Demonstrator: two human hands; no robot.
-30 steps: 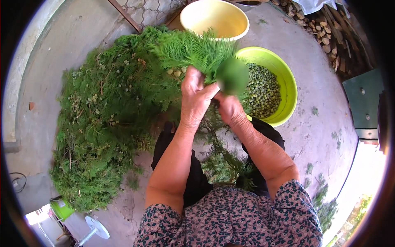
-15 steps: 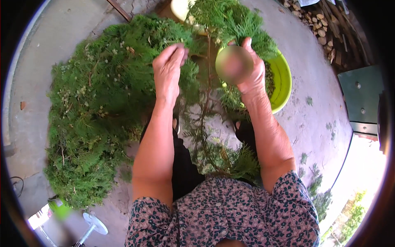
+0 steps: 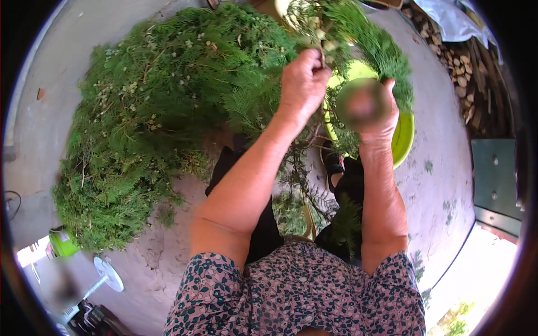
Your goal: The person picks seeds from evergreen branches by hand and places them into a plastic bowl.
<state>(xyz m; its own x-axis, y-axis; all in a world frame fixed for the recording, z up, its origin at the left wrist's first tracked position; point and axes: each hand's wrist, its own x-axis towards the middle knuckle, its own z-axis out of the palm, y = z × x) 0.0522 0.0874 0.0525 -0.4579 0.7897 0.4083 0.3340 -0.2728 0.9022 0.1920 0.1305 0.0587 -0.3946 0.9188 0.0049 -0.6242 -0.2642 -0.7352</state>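
My left hand (image 3: 305, 81) is closed around the brown stem of an evergreen branch (image 3: 372, 42), whose flat green sprays spread beyond my hands. The branch's thin lower twigs hang down between my legs. My right hand (image 3: 381, 120) is at the branch's right-hand foliage, above a lime-green tub (image 3: 406, 137). A round blur covers its fingers, but the thumb shows against the sprays, which bend with the hand. Foliage and my right hand hide much of the tub's inside. To the left lies a large heap of cut evergreen branches (image 3: 134, 120) dotted with pale cones.
A pale yellow container (image 3: 284, 11) stands at the far side, partly behind foliage. Stacked firewood (image 3: 462, 73) and a green metal box (image 3: 494, 176) line the right. At lower left are a white round-based stand (image 3: 109, 274) and a green container (image 3: 63, 243). Loose sprigs lie on the concrete floor.
My left hand has moved right and closed on the stem. My right hand has shifted right and slightly nearer, and the foliage beside it has swung right.
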